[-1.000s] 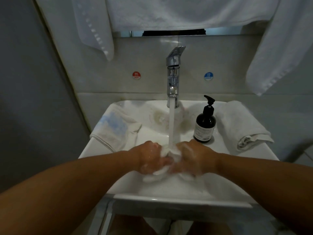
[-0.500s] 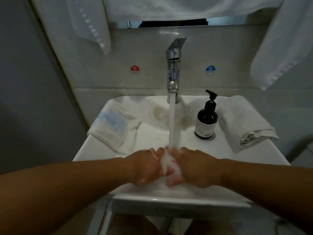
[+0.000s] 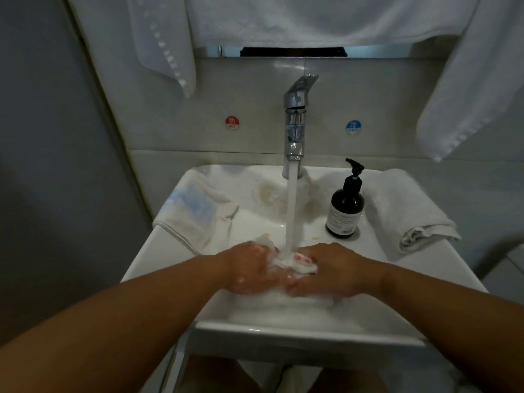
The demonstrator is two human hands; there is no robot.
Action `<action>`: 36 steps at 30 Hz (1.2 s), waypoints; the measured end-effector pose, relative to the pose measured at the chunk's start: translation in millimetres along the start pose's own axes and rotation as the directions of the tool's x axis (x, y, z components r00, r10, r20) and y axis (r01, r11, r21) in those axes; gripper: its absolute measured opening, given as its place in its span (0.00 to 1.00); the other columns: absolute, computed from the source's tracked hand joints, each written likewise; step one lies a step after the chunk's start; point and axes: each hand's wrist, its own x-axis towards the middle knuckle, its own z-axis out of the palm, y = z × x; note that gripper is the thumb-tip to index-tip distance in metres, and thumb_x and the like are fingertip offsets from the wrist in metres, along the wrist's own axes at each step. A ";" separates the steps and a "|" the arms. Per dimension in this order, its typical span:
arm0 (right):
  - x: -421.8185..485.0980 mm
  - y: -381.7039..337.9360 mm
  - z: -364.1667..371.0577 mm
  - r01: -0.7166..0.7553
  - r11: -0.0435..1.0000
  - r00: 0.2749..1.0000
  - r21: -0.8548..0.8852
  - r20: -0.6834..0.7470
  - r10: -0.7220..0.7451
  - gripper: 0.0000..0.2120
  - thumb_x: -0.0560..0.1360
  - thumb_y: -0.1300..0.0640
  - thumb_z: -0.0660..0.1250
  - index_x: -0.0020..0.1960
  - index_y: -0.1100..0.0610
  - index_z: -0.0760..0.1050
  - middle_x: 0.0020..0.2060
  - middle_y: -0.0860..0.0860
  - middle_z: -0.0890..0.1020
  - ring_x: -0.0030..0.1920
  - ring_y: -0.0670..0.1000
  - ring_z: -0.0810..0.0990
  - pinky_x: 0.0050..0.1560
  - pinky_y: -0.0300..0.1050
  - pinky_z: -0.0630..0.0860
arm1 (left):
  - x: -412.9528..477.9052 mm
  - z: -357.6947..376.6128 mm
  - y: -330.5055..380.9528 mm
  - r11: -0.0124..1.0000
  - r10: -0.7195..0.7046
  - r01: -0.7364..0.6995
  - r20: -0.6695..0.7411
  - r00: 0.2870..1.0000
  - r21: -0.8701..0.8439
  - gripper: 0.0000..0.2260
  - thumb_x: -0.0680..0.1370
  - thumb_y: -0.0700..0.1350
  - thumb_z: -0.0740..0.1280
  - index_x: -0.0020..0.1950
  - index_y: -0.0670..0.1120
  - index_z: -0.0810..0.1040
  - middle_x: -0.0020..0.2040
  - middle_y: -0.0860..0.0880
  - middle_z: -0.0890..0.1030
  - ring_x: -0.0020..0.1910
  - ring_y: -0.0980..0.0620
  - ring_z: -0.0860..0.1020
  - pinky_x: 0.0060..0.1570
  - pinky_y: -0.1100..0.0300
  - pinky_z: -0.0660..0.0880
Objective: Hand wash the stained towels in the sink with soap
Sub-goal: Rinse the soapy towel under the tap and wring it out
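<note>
A grey tiled wall faces me, and white hanging towels drape across it at twelve o'clock, their tops cut off by the frame. Below them the white sink fills the middle, its basin floor lost under suds and my forearms. A blue-stained towel lies over the rim at ten o'clock and a folded white towel at two o'clock. Just beside that one stands a dark pump bottle, its label print too small to read. The chrome tap pours a stream onto my hands. My left hand and right hand meet knuckles-up at the centre, fingers curled around a sodden towel with red marks, most of it hidden in my grip. On the wall, the red sticker at eleven o'clock reads HOT and the blue sticker at one o'clock reads COLD.
</note>
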 end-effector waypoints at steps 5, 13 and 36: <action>-19.2 -3.6 -37.5 -0.021 0.995 0.997 -0.096 -0.080 0.013 0.32 0.71 0.38 0.74 0.72 0.38 0.67 0.60 0.39 0.77 0.54 0.39 0.78 0.57 0.38 0.76 | -11.2 -10.6 -6.7 0.989 -0.064 0.080 0.125 0.990 -0.128 0.32 0.72 0.66 0.73 0.72 0.57 0.69 0.65 0.55 0.77 0.61 0.52 0.75 0.65 0.52 0.73; -10.7 -61.4 -156.4 0.082 0.919 0.520 -0.386 -0.770 -0.370 0.28 0.76 0.52 0.71 0.73 0.52 0.67 0.66 0.52 0.71 0.50 0.47 0.77 0.51 0.41 0.73 | -8.9 -12.5 -12.7 0.981 -0.062 0.062 0.006 0.998 -0.184 0.27 0.69 0.62 0.77 0.67 0.61 0.76 0.59 0.59 0.81 0.57 0.56 0.80 0.62 0.52 0.78; -18.0 -28.2 -55.9 0.050 0.994 0.794 -0.098 -0.599 -0.099 0.29 0.74 0.46 0.73 0.72 0.48 0.69 0.62 0.44 0.76 0.53 0.44 0.79 0.55 0.42 0.77 | -8.1 -5.9 0.8 0.998 -0.059 0.058 0.038 0.998 0.028 0.33 0.77 0.65 0.68 0.78 0.55 0.62 0.71 0.51 0.71 0.67 0.49 0.72 0.67 0.53 0.70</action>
